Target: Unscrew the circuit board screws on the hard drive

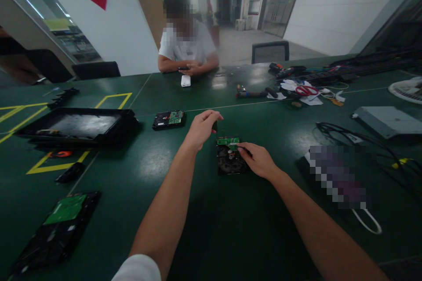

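A black hard drive (231,164) lies on the green table in front of me, its underside up. The green circuit board (227,141) covers its far end. Bent over the drive's far left corner is my left hand (203,128), fingers curled together around a small dark piece whose kind I cannot make out. My right hand (257,159) comes in from the right with thumb and forefinger pinched at the board's right edge. Something thin and dark shows between those fingers, too small to name.
More hard drives lie left of centre (169,119) and at the near left (57,232). A black plastic tray (79,125) stands on the left. On the right are a grey metal box (389,120), black cables (349,134) and a blurred-out object (338,178). A person (187,48) sits opposite.
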A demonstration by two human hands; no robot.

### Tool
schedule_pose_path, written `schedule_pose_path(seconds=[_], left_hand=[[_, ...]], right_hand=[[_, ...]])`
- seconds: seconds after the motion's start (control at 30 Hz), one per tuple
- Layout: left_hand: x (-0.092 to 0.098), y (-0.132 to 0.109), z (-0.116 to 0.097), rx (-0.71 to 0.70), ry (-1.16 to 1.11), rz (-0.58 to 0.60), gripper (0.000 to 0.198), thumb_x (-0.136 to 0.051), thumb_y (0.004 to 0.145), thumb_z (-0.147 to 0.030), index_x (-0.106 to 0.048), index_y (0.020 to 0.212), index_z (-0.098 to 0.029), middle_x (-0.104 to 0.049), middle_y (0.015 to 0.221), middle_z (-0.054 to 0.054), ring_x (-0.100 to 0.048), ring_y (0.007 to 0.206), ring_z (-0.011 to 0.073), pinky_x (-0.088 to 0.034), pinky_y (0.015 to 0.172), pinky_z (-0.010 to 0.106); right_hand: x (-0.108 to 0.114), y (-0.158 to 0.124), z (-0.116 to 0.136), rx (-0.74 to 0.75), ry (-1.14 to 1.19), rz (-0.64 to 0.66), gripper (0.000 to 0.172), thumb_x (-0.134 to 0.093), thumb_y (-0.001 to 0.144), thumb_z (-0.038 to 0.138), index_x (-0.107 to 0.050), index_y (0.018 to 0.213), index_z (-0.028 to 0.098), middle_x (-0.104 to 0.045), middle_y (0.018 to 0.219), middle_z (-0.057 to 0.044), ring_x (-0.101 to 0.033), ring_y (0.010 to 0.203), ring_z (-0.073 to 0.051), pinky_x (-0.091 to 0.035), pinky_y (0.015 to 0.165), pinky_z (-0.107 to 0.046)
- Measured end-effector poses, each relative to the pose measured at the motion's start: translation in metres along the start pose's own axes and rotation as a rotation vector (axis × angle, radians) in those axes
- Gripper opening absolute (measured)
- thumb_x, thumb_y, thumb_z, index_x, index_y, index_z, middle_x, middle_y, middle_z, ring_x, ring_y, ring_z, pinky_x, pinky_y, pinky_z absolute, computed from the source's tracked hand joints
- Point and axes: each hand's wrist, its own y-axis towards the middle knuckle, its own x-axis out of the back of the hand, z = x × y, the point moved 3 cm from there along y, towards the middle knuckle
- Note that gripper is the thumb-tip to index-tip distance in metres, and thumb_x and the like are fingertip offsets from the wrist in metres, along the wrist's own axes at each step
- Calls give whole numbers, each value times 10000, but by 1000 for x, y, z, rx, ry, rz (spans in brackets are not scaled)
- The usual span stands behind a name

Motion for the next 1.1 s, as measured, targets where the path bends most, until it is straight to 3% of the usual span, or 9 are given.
schedule_pose_path(seconds=[0.17, 0.37, 0.53, 0.7, 0.93, 1.1], left_hand=[[-1, -2, -1, 44, -105, 31, 207, -675, 856, -415, -684, 849, -209, -665, 852, 57, -616, 782, 171, -448, 497, 223], [-6, -4, 3, 132, -320, 84, 235, -692, 852, -420, -625, 897, -199, -681, 866, 63, -654, 829, 186, -530, 579, 262], [-3, -3, 1, 68, -187, 82, 236, -626, 877, -402, -711, 842, -185, -651, 869, 63, -613, 809, 162, -478, 539, 218], [-3, -4, -2, 74, -152, 98, 260, -619, 876, -421, -725, 923, -189, -659, 857, 67, -628, 798, 169, -412, 475, 203], [-7, -6, 0, 150, -323, 64, 238, -656, 835, -395, -581, 945, -196, -688, 838, 57, -665, 791, 189, -515, 561, 256], [-2, -3, 1, 89, -246, 56, 182, -609, 829, -352, -653, 847, -176, -667, 883, 66, -630, 824, 178, -518, 584, 248]], right_hand=[[-1, 0, -1, 2, 13, 3, 355, -411, 1059, 406, -654, 1289, 286, -718, 1194, -56, -677, 1050, -235, -513, 914, -383], [-1, 0, -1, 2, 4, -5, 361, -409, 1059, 410, -654, 1287, 274, -717, 1202, -63, -674, 1057, -238, -510, 922, -386], [-1, 0, 0, 3, -3, 9, 367, -413, 1057, 418, -656, 1292, 275, -717, 1191, -67, -676, 1033, -235, -513, 887, -368], [-1, 0, 0, 7, -3, -1, 366, -412, 1057, 415, -663, 1281, 270, -722, 1159, -65, -677, 995, -230, -509, 855, -354], [-1, 0, -1, 12, 6, 8, 366, -414, 1058, 414, -652, 1298, 274, -718, 1161, -63, -671, 991, -230, -502, 849, -359], [-1, 0, -3, 9, 17, 6, 365, -416, 1060, 417, -648, 1303, 273, -712, 1171, -64, -666, 1005, -226, -502, 866, -364]])
